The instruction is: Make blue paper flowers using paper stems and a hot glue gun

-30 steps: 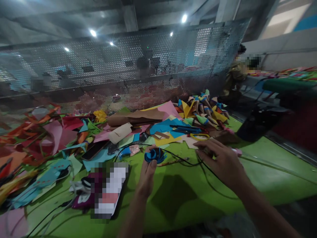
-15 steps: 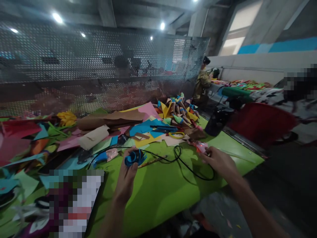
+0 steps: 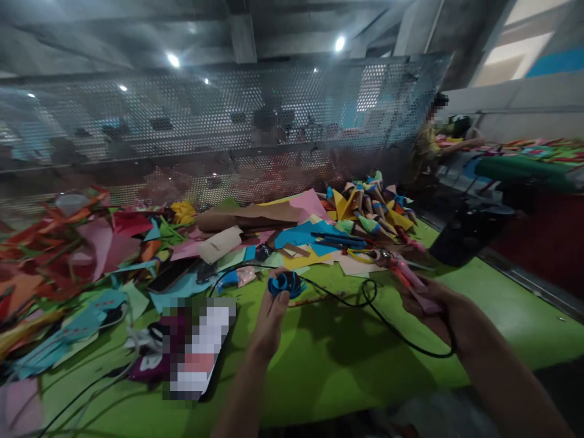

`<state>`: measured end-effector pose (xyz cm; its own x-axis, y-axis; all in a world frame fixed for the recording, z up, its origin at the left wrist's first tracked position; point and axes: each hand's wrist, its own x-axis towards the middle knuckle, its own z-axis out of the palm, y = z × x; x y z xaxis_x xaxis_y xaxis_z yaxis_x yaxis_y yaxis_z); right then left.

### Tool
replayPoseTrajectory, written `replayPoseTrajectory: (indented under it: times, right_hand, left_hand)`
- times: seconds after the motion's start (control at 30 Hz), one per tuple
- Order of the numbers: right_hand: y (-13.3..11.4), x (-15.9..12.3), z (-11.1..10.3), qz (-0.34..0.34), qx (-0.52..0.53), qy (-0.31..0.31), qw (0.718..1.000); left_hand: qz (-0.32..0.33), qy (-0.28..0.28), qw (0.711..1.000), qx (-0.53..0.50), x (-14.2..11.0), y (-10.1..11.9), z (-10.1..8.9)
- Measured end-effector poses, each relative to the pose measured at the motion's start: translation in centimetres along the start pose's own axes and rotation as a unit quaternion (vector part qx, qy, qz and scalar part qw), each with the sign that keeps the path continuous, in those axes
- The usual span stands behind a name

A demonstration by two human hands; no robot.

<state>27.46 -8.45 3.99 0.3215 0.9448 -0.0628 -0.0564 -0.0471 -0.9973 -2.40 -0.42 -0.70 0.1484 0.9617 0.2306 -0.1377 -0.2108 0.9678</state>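
Observation:
Pinched in my left hand (image 3: 272,319) is a small curled blue paper piece (image 3: 286,284) with a fringed edge and a dark middle, raised over the green table (image 3: 328,377). My right hand (image 3: 435,307) is wrapped around a pink glue gun (image 3: 410,278), whose nose points left and away from me. From the gun a black cord (image 3: 401,337) loops across the tabletop and passes behind my left hand. The two hands are well apart.
Behind lie blue paper sheets (image 3: 292,235), dark pens (image 3: 340,239) and a heap of paper cones (image 3: 369,204). Paper scraps (image 3: 104,237) cover the left, near a blurred-out phone (image 3: 205,347). A perforated metal screen (image 3: 205,134) borders the table. A person (image 3: 429,143) works beyond, at right.
My right hand has gone from loose fingertip contact at the pink glue gun to a full grip, lifting it towards me. The view has swung left. My left hand keeps the blue paper piece.

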Motion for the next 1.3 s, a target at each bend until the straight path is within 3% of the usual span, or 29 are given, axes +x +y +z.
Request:
replayPoseTrajectory:
  times: [0.17,0.3,0.47,0.63,0.9,1.03,1.3]
  right_hand:
    - [-1.4,-1.0,4.3,-0.003,0.055,-0.091,0.994]
    - [-2.4,-1.4,6.4,0.029,0.044,-0.161,0.986]
    - [-2.9,-1.5,7.9,-0.04,-0.024,-0.186,0.981]
    - [-2.9,-1.9,8.6,-0.132,-0.117,-0.159,0.971]
    - [-2.1,-2.0,8.5,-0.209,-0.232,-0.193,0.93]
    - [-2.0,-2.0,8.6,-0.227,-0.291,-0.182,0.911]
    - [-2.4,-2.2,8.8,-0.22,-0.329,-0.178,0.901]
  left_hand:
    - [-0.02,0.009,1.0,0.006,0.2,-0.1,-0.1]
    - [-0.025,0.02,0.999,0.009,0.2,-0.4,-0.1]
    - [-0.008,0.023,1.0,-0.014,0.2,-0.8,0.1]
    - [-0.02,0.035,0.999,0.016,-0.4,0.7,0.4]
    - [-0.033,0.016,0.999,0.015,-0.6,2.5,0.5]
    - [-0.066,0.019,0.998,-0.005,-0.7,3.0,0.6]
    - [-0.092,0.036,0.995,-0.025,-0.9,3.6,0.7]
